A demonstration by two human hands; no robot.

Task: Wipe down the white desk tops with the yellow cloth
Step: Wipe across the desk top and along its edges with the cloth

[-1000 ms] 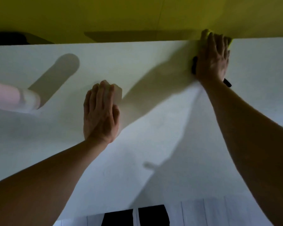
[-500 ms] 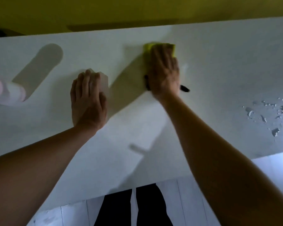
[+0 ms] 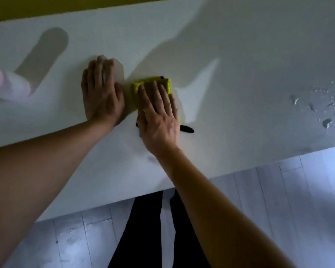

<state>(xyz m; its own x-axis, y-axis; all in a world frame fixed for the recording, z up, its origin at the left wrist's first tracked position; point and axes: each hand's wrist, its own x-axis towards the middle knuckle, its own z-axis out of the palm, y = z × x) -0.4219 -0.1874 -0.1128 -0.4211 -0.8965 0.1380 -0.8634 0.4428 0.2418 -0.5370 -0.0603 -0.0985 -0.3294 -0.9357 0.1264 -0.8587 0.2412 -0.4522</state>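
Yellow cloth [image 3: 163,85] sits folded on the white desk top [image 3: 240,55], pinned flat under the right hand [image 3: 159,117]; fingers straight and spread, pressing, not gripping; black trim pokes out at the heel of that hand. Left hand [image 3: 102,93] lies flat on the desk just beside the right one, fingers extended, holding nothing; thumb nearly touches the cloth edge. Water droplets [image 3: 317,105] well off to the right of the right hand; pale pink bottle [image 3: 6,84] far left of the left hand, blurred.

From your right hand [image 3: 159,120], bare desk [image 3: 240,55] lies open toward twelve and three o'clock; your left hand [image 3: 102,93] blocks nine, water droplets [image 3: 317,105] beyond three.
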